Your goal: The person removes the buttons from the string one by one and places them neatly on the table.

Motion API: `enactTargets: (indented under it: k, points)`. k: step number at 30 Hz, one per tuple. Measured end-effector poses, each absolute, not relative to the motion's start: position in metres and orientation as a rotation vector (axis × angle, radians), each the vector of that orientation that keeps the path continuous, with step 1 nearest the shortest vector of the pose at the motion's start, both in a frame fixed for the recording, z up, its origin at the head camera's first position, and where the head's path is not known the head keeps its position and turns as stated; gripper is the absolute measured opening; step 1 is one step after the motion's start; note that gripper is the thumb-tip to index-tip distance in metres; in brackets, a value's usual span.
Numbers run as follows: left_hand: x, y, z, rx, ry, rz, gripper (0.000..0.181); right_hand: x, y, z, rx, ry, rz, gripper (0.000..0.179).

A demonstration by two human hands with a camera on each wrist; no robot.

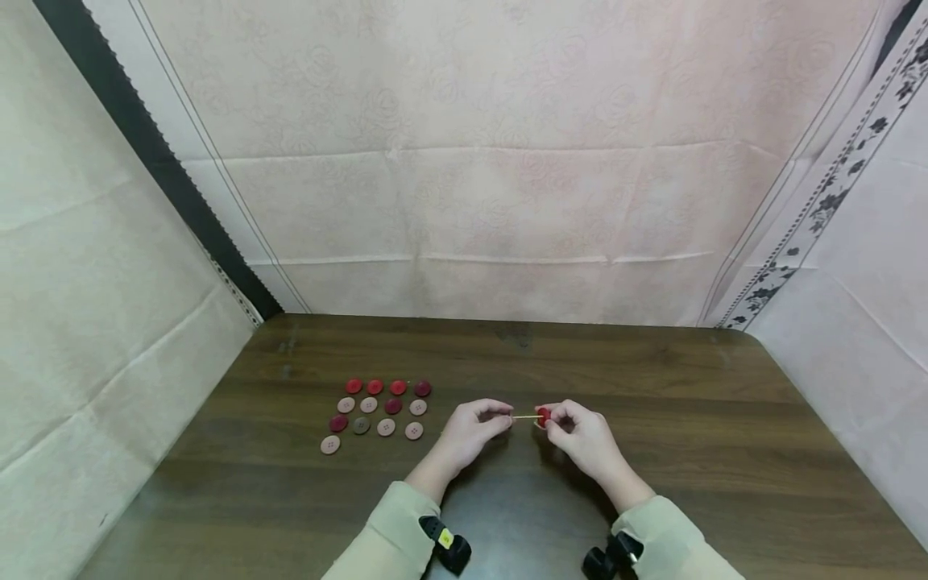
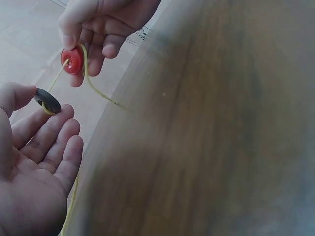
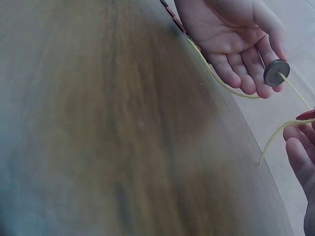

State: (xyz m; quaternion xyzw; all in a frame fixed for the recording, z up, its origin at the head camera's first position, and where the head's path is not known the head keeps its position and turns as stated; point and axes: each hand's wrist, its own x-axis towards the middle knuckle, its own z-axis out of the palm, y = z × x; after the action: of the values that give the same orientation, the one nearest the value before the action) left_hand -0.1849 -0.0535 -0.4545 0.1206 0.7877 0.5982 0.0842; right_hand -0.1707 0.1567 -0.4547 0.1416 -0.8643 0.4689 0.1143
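Between thumb and fingertips my left hand (image 1: 471,435) pinches a dark grey button (image 2: 47,100), with a yellow cord (image 2: 93,84) passing through its holes. A red button (image 2: 72,61) is held at its edge by the thumb and fingers of my right hand (image 1: 582,439). The cord runs in a straight stretch from the grey button to the red one and comes through the red one's holes. Its loose end hangs down beside my right fingers in both wrist views. In the right wrist view, more cord trails from under my left hand towards some dark red pieces at the table's edge.
Left of my hands, several loose buttons lie in rough rows on the brown wooden table (image 1: 689,435): red buttons (image 1: 374,387), pale pink buttons (image 1: 386,427), dark red ones and a grey-green button (image 1: 361,424). Pale cloth (image 1: 464,201) hangs behind the table and along both sides.
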Motion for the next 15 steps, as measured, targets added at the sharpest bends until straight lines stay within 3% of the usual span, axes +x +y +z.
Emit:
enactTargets:
  k: [15]
  points:
    - [-0.1811, -0.0547, -0.4534, 0.355, 2.350, 1.776, 0.026, -0.1698, 0.1582, -0.4531, 0.494, -2.497, 1.465, 0.023]
